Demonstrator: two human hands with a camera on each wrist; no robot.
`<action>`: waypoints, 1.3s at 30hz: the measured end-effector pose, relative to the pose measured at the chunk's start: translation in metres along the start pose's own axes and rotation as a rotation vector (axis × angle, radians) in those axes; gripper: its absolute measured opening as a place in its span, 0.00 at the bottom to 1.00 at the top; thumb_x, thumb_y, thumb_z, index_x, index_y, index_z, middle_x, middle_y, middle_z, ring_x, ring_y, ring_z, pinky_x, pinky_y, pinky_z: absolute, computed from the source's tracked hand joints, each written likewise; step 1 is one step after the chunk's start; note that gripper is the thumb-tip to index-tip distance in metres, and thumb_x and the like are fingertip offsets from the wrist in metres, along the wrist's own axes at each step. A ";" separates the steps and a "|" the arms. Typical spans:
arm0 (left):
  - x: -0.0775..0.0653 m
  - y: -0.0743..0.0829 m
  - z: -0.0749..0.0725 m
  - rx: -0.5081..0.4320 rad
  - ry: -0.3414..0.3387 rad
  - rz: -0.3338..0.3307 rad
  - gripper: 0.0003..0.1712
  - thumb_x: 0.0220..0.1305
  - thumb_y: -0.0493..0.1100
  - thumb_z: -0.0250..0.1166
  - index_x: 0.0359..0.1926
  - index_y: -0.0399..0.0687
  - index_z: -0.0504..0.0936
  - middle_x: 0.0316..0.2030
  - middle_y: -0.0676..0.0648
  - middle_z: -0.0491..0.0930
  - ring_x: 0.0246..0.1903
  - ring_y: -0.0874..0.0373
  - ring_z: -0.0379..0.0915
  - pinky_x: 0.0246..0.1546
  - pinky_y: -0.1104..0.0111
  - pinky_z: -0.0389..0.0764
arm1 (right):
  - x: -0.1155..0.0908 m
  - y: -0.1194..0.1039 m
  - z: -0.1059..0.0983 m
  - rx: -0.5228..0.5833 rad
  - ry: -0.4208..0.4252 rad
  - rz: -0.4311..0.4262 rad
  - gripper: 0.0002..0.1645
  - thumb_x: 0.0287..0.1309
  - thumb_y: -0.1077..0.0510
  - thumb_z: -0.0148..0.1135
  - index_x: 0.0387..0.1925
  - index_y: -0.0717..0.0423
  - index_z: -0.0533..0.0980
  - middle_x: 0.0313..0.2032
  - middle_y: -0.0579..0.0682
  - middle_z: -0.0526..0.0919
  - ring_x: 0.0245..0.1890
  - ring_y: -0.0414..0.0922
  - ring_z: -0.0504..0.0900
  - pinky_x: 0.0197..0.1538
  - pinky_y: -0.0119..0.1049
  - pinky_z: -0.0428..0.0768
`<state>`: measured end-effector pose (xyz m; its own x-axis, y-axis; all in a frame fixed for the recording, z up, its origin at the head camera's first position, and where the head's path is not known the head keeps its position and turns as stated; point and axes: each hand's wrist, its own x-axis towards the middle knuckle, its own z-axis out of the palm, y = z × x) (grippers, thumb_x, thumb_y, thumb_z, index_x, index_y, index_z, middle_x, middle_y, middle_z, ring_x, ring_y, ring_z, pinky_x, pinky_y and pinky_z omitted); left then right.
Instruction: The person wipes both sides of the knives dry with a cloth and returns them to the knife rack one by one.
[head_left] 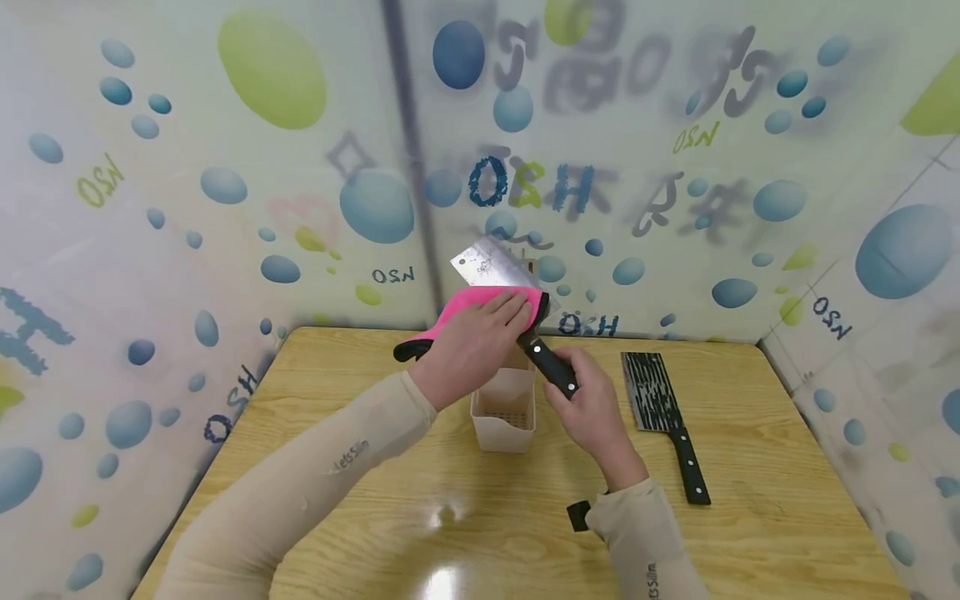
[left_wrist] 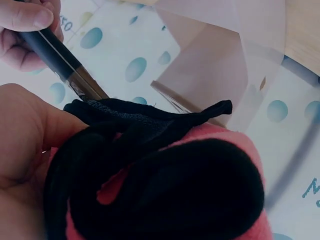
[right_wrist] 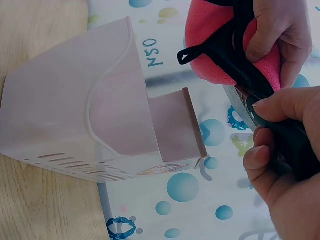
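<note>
My right hand (head_left: 588, 408) grips the black riveted handle (head_left: 550, 365) of a cleaver. The cleaver's shiny blade (head_left: 491, 262) points up and to the left, close in front of the back wall. My left hand (head_left: 472, 346) holds a pink cloth (head_left: 465, 302) with black edging against the blade near the handle, covering part of it. In the right wrist view, the left thumb presses the fluffy cloth (right_wrist: 210, 40), and a black hanging loop (right_wrist: 190, 54) sticks out. The cloth is folded over in the left wrist view, its black trim (left_wrist: 165, 185) nearest the camera.
A pale plastic utensil holder (head_left: 502, 437) with slots low on its side stands on the wooden table (head_left: 360, 500), below the hands. Another cleaver (head_left: 654, 392) lies to the right, its handle toward me. Patterned walls (head_left: 645, 100) enclose the table at the back and sides.
</note>
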<state>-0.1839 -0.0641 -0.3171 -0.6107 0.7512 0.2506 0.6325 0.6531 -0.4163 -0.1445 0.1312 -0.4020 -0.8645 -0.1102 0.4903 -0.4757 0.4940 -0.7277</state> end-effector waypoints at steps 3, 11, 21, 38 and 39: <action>0.001 -0.002 0.000 -0.011 0.006 0.004 0.28 0.74 0.39 0.63 0.71 0.36 0.72 0.69 0.39 0.74 0.69 0.48 0.71 0.67 0.60 0.75 | -0.001 0.000 0.000 -0.008 -0.006 0.007 0.22 0.58 0.71 0.68 0.55 0.68 0.75 0.48 0.64 0.82 0.42 0.57 0.79 0.45 0.51 0.79; 0.005 -0.008 -0.001 0.044 -0.045 0.001 0.29 0.73 0.38 0.64 0.72 0.37 0.71 0.71 0.39 0.72 0.70 0.48 0.70 0.68 0.60 0.74 | -0.002 -0.001 -0.002 -0.014 -0.023 0.025 0.23 0.59 0.71 0.68 0.56 0.68 0.75 0.50 0.64 0.82 0.44 0.59 0.79 0.48 0.53 0.79; 0.011 -0.019 0.002 0.048 -0.121 -0.050 0.31 0.74 0.40 0.64 0.74 0.40 0.70 0.72 0.42 0.71 0.71 0.49 0.68 0.70 0.60 0.72 | -0.003 0.000 -0.001 -0.037 -0.010 -0.004 0.23 0.57 0.72 0.69 0.54 0.69 0.76 0.49 0.65 0.82 0.44 0.59 0.79 0.46 0.53 0.79; 0.007 -0.037 0.009 0.066 -0.011 -0.188 0.32 0.73 0.37 0.63 0.74 0.37 0.69 0.72 0.39 0.70 0.71 0.46 0.68 0.68 0.57 0.75 | -0.005 -0.001 0.000 -0.035 -0.037 0.039 0.22 0.59 0.71 0.67 0.55 0.68 0.76 0.49 0.64 0.83 0.43 0.57 0.80 0.45 0.52 0.79; 0.007 -0.038 0.009 0.060 -0.006 -0.199 0.32 0.73 0.37 0.63 0.74 0.37 0.69 0.73 0.39 0.70 0.72 0.45 0.67 0.67 0.56 0.75 | -0.005 -0.002 -0.001 -0.033 -0.039 0.048 0.22 0.59 0.70 0.67 0.56 0.68 0.76 0.49 0.64 0.83 0.43 0.57 0.80 0.45 0.52 0.79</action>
<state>-0.2162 -0.0848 -0.3076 -0.7236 0.6071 0.3283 0.4696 0.7817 -0.4105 -0.1395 0.1314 -0.4028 -0.8921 -0.1188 0.4359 -0.4286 0.5278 -0.7333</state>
